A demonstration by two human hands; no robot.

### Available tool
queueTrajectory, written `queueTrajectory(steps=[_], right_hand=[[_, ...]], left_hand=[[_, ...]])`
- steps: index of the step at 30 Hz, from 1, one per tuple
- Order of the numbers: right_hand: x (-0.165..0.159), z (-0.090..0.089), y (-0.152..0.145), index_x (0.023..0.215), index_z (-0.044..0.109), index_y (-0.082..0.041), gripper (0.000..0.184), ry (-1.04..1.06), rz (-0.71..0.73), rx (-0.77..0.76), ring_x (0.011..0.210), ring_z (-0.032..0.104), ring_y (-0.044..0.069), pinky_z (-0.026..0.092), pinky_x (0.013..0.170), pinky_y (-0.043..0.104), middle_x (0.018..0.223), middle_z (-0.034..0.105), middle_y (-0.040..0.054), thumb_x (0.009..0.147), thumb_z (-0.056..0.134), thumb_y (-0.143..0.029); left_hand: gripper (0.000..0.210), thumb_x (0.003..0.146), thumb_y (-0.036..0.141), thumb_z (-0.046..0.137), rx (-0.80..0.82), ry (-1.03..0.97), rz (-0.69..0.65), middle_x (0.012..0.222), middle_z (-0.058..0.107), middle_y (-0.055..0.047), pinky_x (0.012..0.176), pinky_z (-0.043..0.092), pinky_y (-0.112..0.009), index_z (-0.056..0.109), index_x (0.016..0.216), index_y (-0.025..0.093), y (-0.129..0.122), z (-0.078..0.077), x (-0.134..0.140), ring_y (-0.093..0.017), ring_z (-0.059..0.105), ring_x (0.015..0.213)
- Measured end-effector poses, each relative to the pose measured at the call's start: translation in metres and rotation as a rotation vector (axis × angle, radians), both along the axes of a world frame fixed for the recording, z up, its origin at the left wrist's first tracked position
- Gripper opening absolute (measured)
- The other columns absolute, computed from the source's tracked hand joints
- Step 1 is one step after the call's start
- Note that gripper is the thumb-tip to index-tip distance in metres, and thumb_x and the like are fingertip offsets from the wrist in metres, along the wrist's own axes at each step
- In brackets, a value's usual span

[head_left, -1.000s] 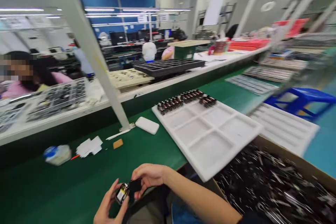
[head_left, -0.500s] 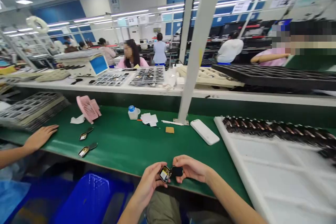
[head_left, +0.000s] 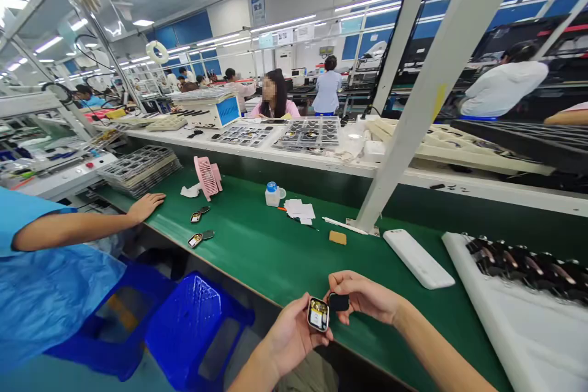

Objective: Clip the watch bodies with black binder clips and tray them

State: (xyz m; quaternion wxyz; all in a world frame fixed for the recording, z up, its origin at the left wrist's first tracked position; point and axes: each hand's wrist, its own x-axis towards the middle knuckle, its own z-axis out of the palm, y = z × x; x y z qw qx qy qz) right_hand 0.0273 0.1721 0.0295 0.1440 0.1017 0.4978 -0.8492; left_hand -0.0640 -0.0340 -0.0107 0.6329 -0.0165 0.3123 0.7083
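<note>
Head view: where is the open smartwatch case (head_left: 318,313), and what has hold of it?

"It is above the near edge of the green table (head_left: 261,257), in the person's left hand (head_left: 289,331). The fingers are curled closed around its sides, and its gold and white inner parts show."

"And the right hand (head_left: 362,294)?"

"Its thumb and fingers pinch a flat black panel (head_left: 339,301) just to the right of the case. Whether a cable joins the two cannot be told."

"What lies about them on the table?"

"Farther off, a tan block (head_left: 337,237), a white stick (head_left: 344,225), some white paper pieces (head_left: 299,209) and a blue-capped bottle (head_left: 272,196). To the right are a white slab (head_left: 418,257) and a white tray (head_left: 542,331) with dark parts in a row along its far side."

"And on the left?"

"Two more opened watches (head_left: 201,238) lie near each other, with a pink fan (head_left: 208,178) beyond them. A co-worker's hand (head_left: 147,207) rests on the table farther left, beside a stack of clear trays (head_left: 140,170)."
</note>
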Motion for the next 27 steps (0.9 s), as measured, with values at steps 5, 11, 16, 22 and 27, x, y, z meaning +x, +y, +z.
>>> queueTrajectory(steps=[5, 11, 16, 22, 27], right_hand=[[-0.001, -0.002, -0.008, 0.079, 0.053, -0.018, 0.038, 0.027, 0.041, -0.027, 0.067, 0.074, 0.019, 0.056, 0.058, 0.025, 0.090, 0.077, 0.0128, 0.081, 0.083, -0.042], [0.000, 0.003, -0.013, 0.080, 0.055, -0.017, 0.040, 0.047, 0.069, -0.045, 0.075, 0.076, 0.021, 0.057, 0.060, 0.026, 0.102, 0.077, 0.0136, 0.084, 0.085, -0.044], [0.003, 0.008, -0.014, 0.079, 0.055, -0.017, 0.043, 0.066, 0.049, -0.032, 0.079, 0.073, 0.021, 0.059, 0.067, 0.030, 0.104, 0.075, 0.0138, 0.085, 0.086, -0.048], [0.021, 0.012, -0.008, 0.081, 0.057, -0.017, 0.051, 0.018, 0.015, 0.146, 0.087, 0.074, 0.022, 0.059, 0.087, 0.038, 0.123, 0.071, 0.0149, 0.081, 0.090, -0.056], [0.044, 0.015, -0.008, 0.084, 0.061, -0.018, 0.052, 0.010, 0.014, 0.212, 0.114, 0.071, 0.031, 0.051, 0.105, 0.044, 0.131, 0.069, 0.0163, 0.072, 0.097, -0.053]], left_hand=[[0.041, 0.097, 0.049, 0.071, 0.100, -0.051, -0.031, 0.089, 0.081, -0.013, 0.060, 0.051, -0.027, 0.074, 0.096, 0.008, -0.005, -0.011, 0.002, -0.020, 0.076, 0.065], [0.044, 0.091, 0.056, 0.079, 0.253, 0.053, -0.034, 0.095, 0.083, -0.014, 0.063, 0.049, -0.028, 0.070, 0.098, 0.013, -0.010, -0.027, -0.002, -0.023, 0.079, 0.069], [0.043, 0.089, 0.052, 0.083, 0.327, 0.114, -0.044, 0.096, 0.082, -0.015, 0.067, 0.051, -0.030, 0.063, 0.095, 0.015, -0.009, -0.037, -0.008, -0.025, 0.080, 0.071], [0.047, 0.080, 0.049, 0.091, 0.268, 0.223, -0.072, 0.087, 0.079, -0.011, 0.068, 0.056, -0.034, 0.062, 0.095, 0.015, -0.005, -0.026, -0.012, -0.027, 0.079, 0.068], [0.052, 0.071, 0.055, 0.095, 0.091, 0.455, -0.084, 0.070, 0.071, -0.003, 0.059, 0.055, -0.031, 0.060, 0.081, 0.017, -0.003, 0.011, -0.009, -0.021, 0.072, 0.055]])
